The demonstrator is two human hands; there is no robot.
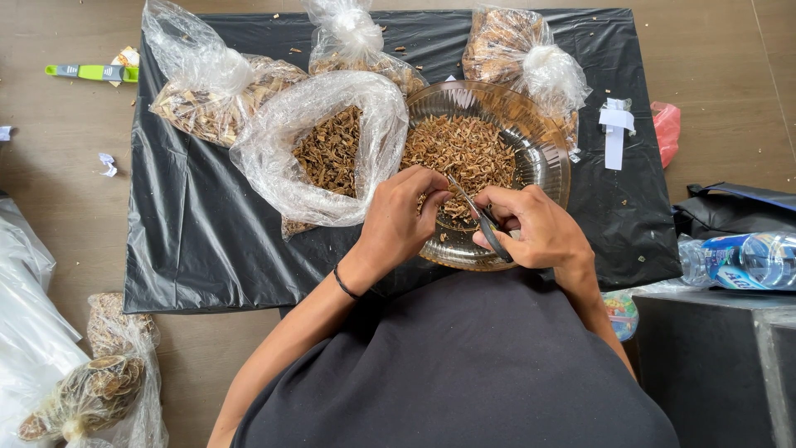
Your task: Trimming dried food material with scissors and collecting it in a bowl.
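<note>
An open clear plastic bag of dried brown pieces (332, 149) lies just left of your hands. Your left hand (402, 217) pinches a small dried piece (too small to tell more) over the clear glass bowl of brown cuttings (543, 158), while your right hand (535, 228) grips dark-handled scissors (485, 222), blades slightly parted.

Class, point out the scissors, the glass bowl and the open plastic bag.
scissors (483, 220), head view, on the dark handle by the blades.
glass bowl (543, 162), head view, on its right wall.
open plastic bag (278, 170), head view, on its clear left side.
</note>
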